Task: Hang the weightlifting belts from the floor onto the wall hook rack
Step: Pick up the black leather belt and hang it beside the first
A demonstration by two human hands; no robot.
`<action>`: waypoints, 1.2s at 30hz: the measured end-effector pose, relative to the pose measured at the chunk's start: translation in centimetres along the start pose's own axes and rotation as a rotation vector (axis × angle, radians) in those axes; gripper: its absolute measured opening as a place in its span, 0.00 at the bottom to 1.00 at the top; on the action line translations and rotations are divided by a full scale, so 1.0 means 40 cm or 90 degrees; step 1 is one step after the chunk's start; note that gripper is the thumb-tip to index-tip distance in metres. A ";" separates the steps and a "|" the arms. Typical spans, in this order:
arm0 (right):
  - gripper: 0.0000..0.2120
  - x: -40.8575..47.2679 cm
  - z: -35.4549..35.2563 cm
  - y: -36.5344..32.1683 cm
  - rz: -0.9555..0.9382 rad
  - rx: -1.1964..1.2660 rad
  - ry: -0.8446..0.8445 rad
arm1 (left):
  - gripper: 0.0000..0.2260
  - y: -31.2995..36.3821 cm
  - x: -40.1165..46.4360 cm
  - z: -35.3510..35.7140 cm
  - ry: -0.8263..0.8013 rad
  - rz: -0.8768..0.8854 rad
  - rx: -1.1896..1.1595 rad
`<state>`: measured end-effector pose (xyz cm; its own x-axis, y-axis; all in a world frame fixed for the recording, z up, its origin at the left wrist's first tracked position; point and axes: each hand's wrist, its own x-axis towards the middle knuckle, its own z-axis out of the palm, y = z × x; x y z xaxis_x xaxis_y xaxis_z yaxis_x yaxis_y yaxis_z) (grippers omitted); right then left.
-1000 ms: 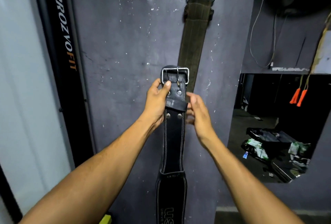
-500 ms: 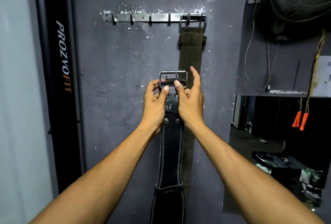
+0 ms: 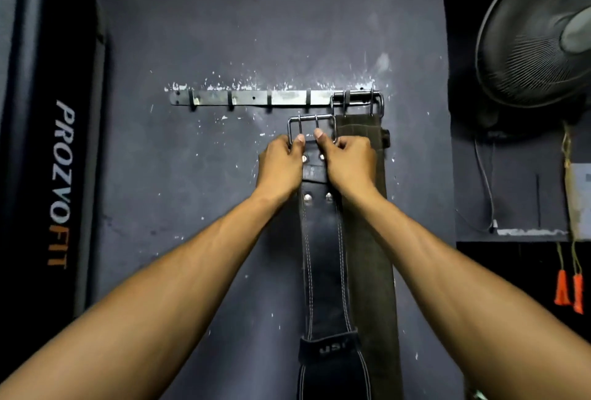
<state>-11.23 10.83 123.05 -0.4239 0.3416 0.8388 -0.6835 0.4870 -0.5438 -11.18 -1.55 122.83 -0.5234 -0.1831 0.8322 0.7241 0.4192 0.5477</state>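
Just below the hook rack (image 3: 256, 98), my left hand (image 3: 279, 165) and right hand (image 3: 349, 164) both grip the black belt (image 3: 323, 259) — buckle up.

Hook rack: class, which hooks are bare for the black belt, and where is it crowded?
The hook rack has four bare hooks between its left end and the olive belt. The right end is crowded: that belt's buckle fills it.

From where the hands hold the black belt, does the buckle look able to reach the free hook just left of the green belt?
Probably yes: both hands hold the black belt with its buckle just below that hook, nothing between.
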 end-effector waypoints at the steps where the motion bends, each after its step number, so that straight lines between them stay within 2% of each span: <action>1: 0.31 0.043 0.018 -0.003 0.007 -0.006 0.002 | 0.19 -0.003 0.046 0.010 -0.003 0.001 -0.002; 5: 0.30 0.198 0.073 -0.030 0.028 -0.032 0.034 | 0.20 0.007 0.204 0.035 -0.013 0.033 0.009; 9: 0.25 0.305 0.125 -0.043 0.053 -0.077 0.062 | 0.19 0.018 0.319 0.056 -0.042 0.013 0.026; 12: 0.21 0.331 0.151 -0.025 0.034 -0.124 0.074 | 0.22 -0.008 0.363 0.075 -0.066 -0.019 0.031; 16: 0.21 0.274 0.145 0.016 0.020 -0.132 0.040 | 0.19 -0.067 0.331 0.086 -0.080 -0.017 -0.020; 20: 0.23 0.175 0.142 0.063 0.019 -0.035 -0.006 | 0.24 -0.116 0.234 0.082 -0.110 -0.011 -0.141; 23: 0.28 0.096 0.159 0.099 0.017 0.007 -0.032 | 0.38 -0.150 0.147 0.089 -0.132 -0.041 -0.134; 24: 0.27 0.077 0.164 0.115 0.010 0.013 -0.034 | 0.40 -0.165 0.123 0.095 -0.134 -0.046 -0.120; 27: 0.16 0.032 0.171 0.175 -0.001 0.041 -0.019 | 0.33 -0.193 0.062 0.112 -0.134 -0.051 -0.114; 29: 0.23 0.011 0.169 0.202 0.013 0.057 -0.004 | 0.29 -0.194 0.043 0.121 -0.080 -0.056 -0.122; 32: 0.25 -0.003 0.163 0.193 0.040 0.106 -0.009 | 0.26 -0.177 0.035 0.123 -0.040 -0.066 -0.132; 35: 0.22 -0.042 0.144 0.180 0.077 0.183 -0.060 | 0.23 -0.179 0.003 0.107 -0.084 -0.078 -0.230; 36: 0.25 -0.075 0.128 0.191 0.089 0.167 -0.093 | 0.22 -0.195 -0.029 0.101 -0.119 -0.084 -0.246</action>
<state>-18.22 9.41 116.53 -0.5917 0.2624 0.7623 -0.7346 0.2140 -0.6438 -18.03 -1.02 117.25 -0.6688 -0.0338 0.7427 0.7419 0.0336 0.6696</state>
